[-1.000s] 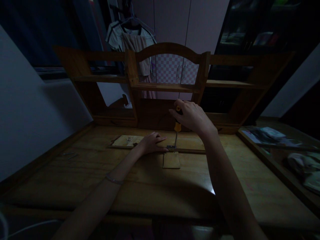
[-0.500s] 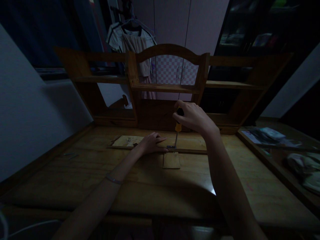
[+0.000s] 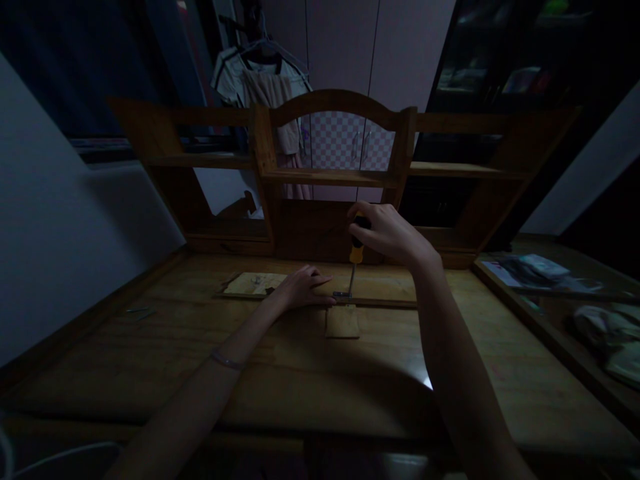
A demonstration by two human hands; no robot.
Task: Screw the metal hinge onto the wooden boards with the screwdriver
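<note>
Screwdriver (image 3: 356, 255), near upright, on metal fitting (image 3: 342, 295) at front edge of board (image 3: 385, 288).
Right hand (image 3: 393, 230): holding screwdriver, thumb closer in than earlier. Left hand (image 3: 303, 290): on board, clasp cannot be told. Screwdriver tip indistinct.

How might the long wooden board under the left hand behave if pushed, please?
The long board is probably rigid, since it looks like wood; it seems unlikely to roll, being flat; the left hand resting on it would likely resist sliding.

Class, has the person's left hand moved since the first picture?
No: judged against the fixed wooden shelf unit, the left hand shows no clear shift either way.
</note>
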